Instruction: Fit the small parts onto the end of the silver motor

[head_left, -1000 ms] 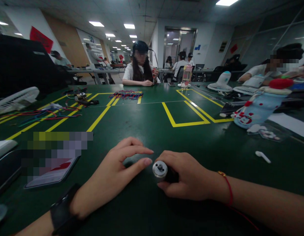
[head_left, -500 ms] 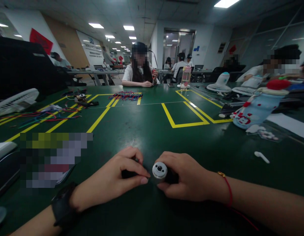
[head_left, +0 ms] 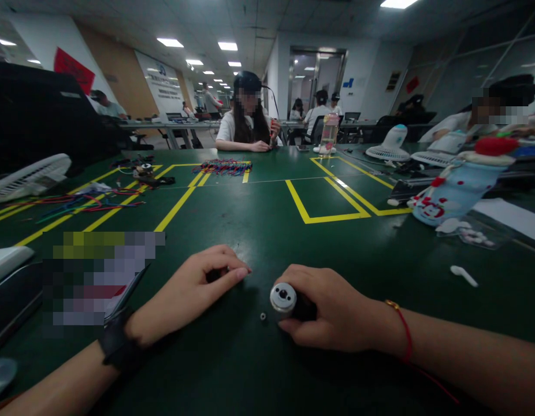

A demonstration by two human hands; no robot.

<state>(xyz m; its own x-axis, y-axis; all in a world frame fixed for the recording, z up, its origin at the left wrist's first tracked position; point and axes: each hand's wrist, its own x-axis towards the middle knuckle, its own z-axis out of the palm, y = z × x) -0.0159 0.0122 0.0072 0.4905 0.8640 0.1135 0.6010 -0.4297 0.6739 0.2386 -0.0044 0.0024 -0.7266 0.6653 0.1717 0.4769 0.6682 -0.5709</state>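
A: Change since half a second ago: the left hand [head_left: 193, 292] has drawn away from the motor [head_left: 283, 299]. It was pinched up against the silver face; now there is open surface [head_left: 259, 231] between the two.

B: Left grip state?

A: Closed, fingertips pinched on a small dark part [head_left: 213, 275]. Too small and too hidden to name.

B: And the right?

A: The right hand [head_left: 332, 315] is wrapped shut around the motor's dark body, silver end cap facing the camera. It has kept its place across all three frames.

B: Anything new near that grip?

A: A tiny ring-shaped piece [head_left: 263, 316], lying on the surface just left of the cap and below it. It was not on the surface in either earlier frame. My reading: something has come off the motor's front, one piece in the left pinch, one loose.

B: Containers?

A: A pink-capped clear bottle [head_left: 329, 136], far beyond the grips, contents unclear. A pale blue bottle in a patterned sleeve [head_left: 456, 190] lies on its side well right of the right grip; inside not visible.
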